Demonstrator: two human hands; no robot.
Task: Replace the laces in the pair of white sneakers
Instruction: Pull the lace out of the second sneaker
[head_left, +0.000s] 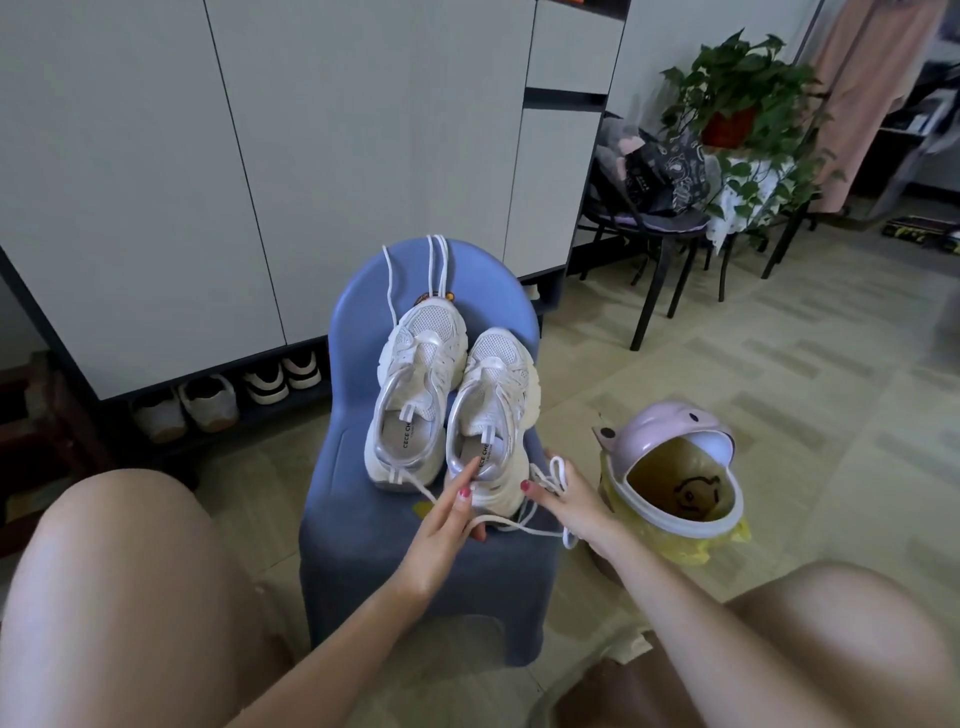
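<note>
Both sneakers sit side by side on the blue stool (363, 540) at frame center, toes pointing toward the top of the frame, heels toward me. The left sneaker (415, 395) is higher in the frame; the right sneaker (493, 415) sits lower and its heel is right at my hands. A loose white lace (519, 525) runs roughly left-right across the stool's near edge, just below that heel, looping up at lower center-right. My left hand (447, 525) pinches the lace's left run, index finger stretched up touching the heel collar. My right hand (566, 504) holds the bunched loops on the right, fingers curled round them. Two more laces (439, 270) hang over the stool's far edge at upper center, well apart from both hands (probably the other set, can't tell new from old). I judge the next move turns on this: the lace lies crosswise, the shoe's long axis runs away from me, so the eyelets are above the hands in frame. Left hand is nearer the shoe opening. Pink bin (680, 467) stands at right on the floor.
</note>
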